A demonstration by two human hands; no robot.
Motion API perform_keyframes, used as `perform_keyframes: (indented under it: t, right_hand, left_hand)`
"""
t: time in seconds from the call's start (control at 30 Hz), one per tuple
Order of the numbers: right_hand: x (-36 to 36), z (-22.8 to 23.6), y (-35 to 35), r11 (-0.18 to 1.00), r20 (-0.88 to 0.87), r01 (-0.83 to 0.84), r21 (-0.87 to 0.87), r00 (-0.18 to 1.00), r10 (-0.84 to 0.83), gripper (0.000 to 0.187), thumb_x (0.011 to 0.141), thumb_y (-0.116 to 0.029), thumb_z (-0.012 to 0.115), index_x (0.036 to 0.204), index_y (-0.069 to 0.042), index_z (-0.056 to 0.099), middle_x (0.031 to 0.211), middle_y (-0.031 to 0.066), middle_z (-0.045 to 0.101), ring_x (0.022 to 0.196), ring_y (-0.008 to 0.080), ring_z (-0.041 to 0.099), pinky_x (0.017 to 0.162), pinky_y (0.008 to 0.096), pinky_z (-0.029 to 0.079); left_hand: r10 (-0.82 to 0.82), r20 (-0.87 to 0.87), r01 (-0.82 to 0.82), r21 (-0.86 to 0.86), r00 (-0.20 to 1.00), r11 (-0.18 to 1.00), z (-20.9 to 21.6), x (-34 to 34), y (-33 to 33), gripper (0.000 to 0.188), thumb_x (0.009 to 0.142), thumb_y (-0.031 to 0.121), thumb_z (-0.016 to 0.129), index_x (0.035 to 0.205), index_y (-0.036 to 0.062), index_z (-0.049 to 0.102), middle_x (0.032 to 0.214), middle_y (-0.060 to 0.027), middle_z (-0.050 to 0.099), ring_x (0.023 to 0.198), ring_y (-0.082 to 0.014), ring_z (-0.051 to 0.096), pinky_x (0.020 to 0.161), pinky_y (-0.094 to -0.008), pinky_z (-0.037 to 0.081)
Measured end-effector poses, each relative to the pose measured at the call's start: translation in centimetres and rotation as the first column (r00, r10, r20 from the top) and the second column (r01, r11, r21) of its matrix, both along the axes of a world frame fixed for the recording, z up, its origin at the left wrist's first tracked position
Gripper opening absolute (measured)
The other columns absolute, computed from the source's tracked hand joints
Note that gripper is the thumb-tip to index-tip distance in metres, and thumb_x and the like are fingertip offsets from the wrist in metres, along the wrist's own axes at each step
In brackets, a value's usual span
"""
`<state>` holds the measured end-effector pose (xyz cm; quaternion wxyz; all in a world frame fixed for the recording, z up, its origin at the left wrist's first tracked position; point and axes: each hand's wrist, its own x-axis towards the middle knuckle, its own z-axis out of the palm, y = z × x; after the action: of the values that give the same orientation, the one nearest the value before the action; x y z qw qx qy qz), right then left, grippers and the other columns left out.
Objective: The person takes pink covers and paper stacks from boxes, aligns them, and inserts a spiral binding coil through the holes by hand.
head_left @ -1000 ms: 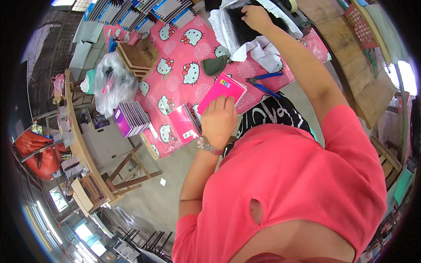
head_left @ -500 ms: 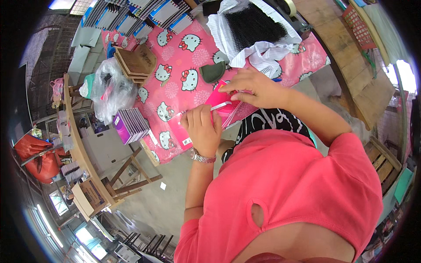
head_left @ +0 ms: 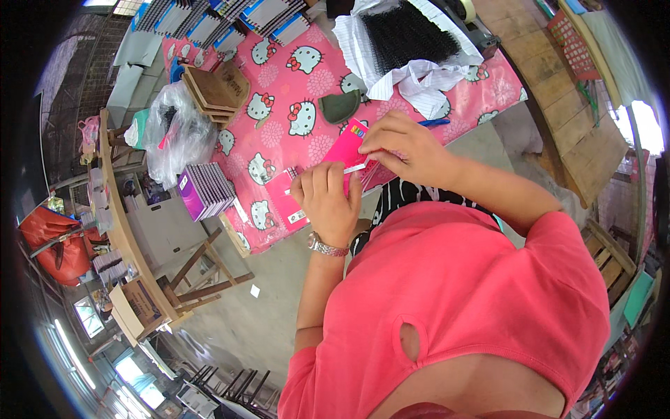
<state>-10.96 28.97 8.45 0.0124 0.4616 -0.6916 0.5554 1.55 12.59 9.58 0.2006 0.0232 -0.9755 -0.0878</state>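
A bright pink notebook [head_left: 343, 148] lies at the near edge of the table, with a narrow white strip [head_left: 354, 168] along its near side. My left hand [head_left: 333, 204], a watch on its wrist, curls its fingers over the left end of that strip. At the strip's right end, my right hand [head_left: 405, 148] pinches the notebook's edge between thumb and fingers. More pink covers show partly beneath it. Left of my left hand is another pink cover [head_left: 287, 204]. Just beyond the notebook sits a dark green pouch-like piece [head_left: 339, 108].
Black plastic spiral coils [head_left: 408, 38] rest in crumpled white paper at the far right. A blue pen [head_left: 434, 122] lies nearby. Spiral notebooks [head_left: 209, 35] stand stacked at the far left. Wooden boards [head_left: 218, 91], a clear plastic bag [head_left: 178, 133] and purple notebooks [head_left: 204, 190] line the left side.
My right hand has shifted slightly right and down. My left hand has moved a little right along the strip. More of the notebook's pink cover shows now.
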Motion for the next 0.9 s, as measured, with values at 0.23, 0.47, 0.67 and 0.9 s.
perform_keyframes:
  t: [0.23,0.47,0.67,0.9]
  right_hand:
    - [-0.2,0.4,0.9,0.975,0.069,-0.173,0.137,0.984,0.165,0.023,0.08,-0.002,0.064,0.102,-0.008,0.066,0.098,0.0074,0.063,0.096,0.0292,0.059,0.088,0.0407,0.047]
    - [-0.9,0.4,0.8,0.98,-0.116,-0.148,0.13,0.98,0.164,0.03,0.081,-0.001,0.062,0.11,-0.009,0.066,0.102,0.0099,0.062,0.096,0.0312,0.062,0.077,0.0425,0.053]
    - [-0.1,3.3,1.2,0.94,0.236,-0.18,0.29,0.965,0.112,0.024,0.088,-0.011,0.062,0.113,-0.008,0.06,0.105,0.0129,0.062,0.087,0.0361,0.064,0.076,0.0446,0.052]
    - [-1.3,4.2,1.4,0.848,0.123,-0.175,0.5,0.984,0.13,0.025,0.091,-0.019,0.061,0.112,-0.008,0.054,0.106,0.0143,0.059,0.082,0.0367,0.064,0.071,0.0462,0.051]
  left_hand:
    - [0.006,-0.021,-0.006,0.023,1.0,1.0,0.4,-0.2,0.4,0.022,0.082,0.019,0.066,0.099,0.0074,0.059,0.097,-0.007,0.061,0.095,-0.027,0.054,0.091,-0.0447,0.035]
    - [0.012,-0.024,-0.011,0.033,1.0,0.999,0.5,-0.5,0.1,0.021,0.084,0.02,0.066,0.099,0.0068,0.06,0.098,-0.0074,0.061,0.097,-0.0276,0.055,0.096,-0.0467,0.035]
    - [0.052,0.011,-0.053,0.012,0.999,0.999,0.7,-0.8,1.1,0.027,0.085,0.021,0.065,0.107,0.0067,0.058,0.104,-0.0093,0.06,0.106,-0.0285,0.054,0.106,-0.0538,0.028]
    - [0.0,0.003,0.0,0.017,1.0,1.0,0.4,-0.8,2.4,0.028,0.083,0.022,0.066,0.108,0.0101,0.059,0.103,-0.0055,0.057,0.106,-0.025,0.055,0.108,-0.0584,0.024]
